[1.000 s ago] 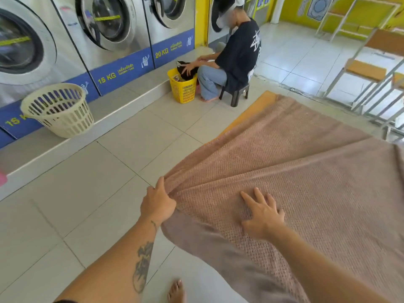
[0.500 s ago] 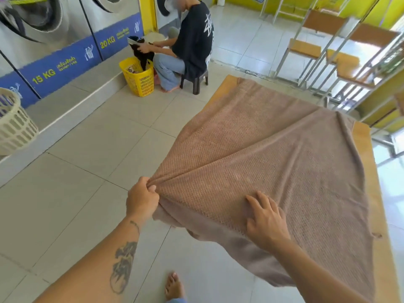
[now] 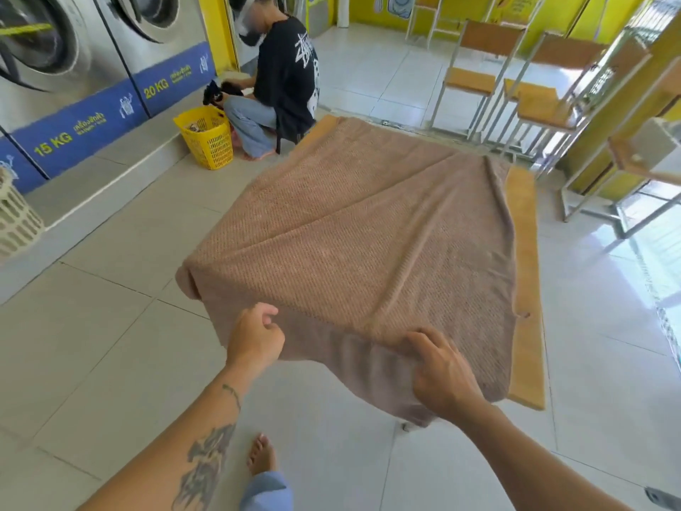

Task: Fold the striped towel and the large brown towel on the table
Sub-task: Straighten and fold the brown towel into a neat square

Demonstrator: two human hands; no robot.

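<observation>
left hand drops corner, fingers loosely curled | right hand now pinches near hem | large brown towel spread flat, fold-ready

Left forearm bare to the frame edge, carries a large dark grey-black tattoo, blotchy with jagged outlines, running lengthwise. Second small tattoo nearer the wrist: a thin curved dark line with a thicker end. Right forearm bare as well. Left hand and right hand ungloved. One bare foot, toes showing, below a light blue denim trouser hem, loose cut
</observation>
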